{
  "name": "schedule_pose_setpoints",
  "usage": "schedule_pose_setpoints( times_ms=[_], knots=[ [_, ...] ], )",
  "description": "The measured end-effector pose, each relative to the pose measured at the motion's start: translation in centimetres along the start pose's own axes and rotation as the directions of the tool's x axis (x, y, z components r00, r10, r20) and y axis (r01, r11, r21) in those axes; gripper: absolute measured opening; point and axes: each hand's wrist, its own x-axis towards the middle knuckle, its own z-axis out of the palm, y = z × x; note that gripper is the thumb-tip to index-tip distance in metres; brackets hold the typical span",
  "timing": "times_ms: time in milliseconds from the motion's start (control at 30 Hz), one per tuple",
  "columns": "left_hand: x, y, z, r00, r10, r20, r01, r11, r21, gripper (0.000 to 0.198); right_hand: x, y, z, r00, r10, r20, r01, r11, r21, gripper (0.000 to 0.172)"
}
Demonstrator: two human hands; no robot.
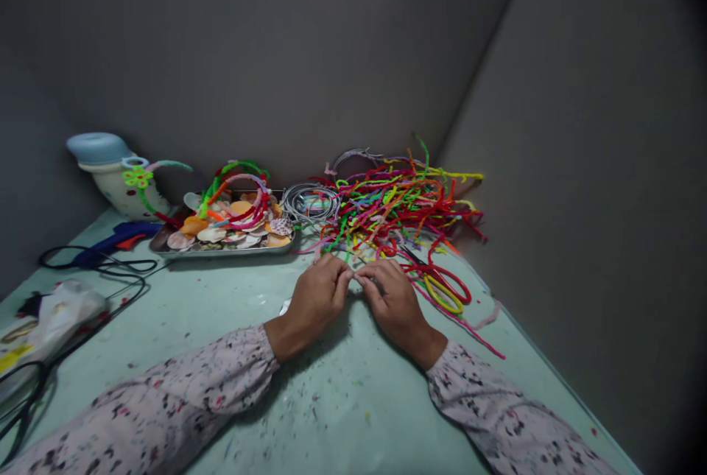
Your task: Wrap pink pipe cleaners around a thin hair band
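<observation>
My left hand [319, 296] and my right hand [395, 303] meet over the middle of the table, thumbs and forefingers pinched together and their tips nearly touching. Whatever lies between the fingertips is too small to make out. Just beyond my hands spreads a tangled pile of colourful pipe cleaners [387, 202]. Scissors [445, 294] with red and yellow handles lie among strands right of my right hand. Behind my left hand sits a coil of silvery wire [311, 202]. A small whitish piece [285, 306] shows beside my left wrist, partly covered.
A metal tray [232, 252] of seashells [243, 228] carries pipe-cleaner hoops [243, 199]. At the left are a blue-lidded container [121, 180], a blue glue gun [113, 239], a black cable [124, 269] and a plastic bag [69, 309]. Grey walls [276, 55] border the table [342, 401].
</observation>
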Motion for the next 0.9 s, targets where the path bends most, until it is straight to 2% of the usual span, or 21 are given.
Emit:
schedule_pose_setpoints(
  times_ms=[267,900],
  knots=[
    [-0.1,0.06,-0.07,0.999,0.024,-0.023,-0.026,0.998,-0.06,0.021,0.06,0.0,-0.05,1.0,0.012,-0.009,-0.012,1.0,0.01,0.013],
    [-0.05,0.08,-0.17,1.0,-0.006,0.02,0.006,1.0,0.012,0.029,-0.01,0.03,0.01,1.0,0.001,0.012,-0.001,1.0,-0.003,0.012]
  ],
)
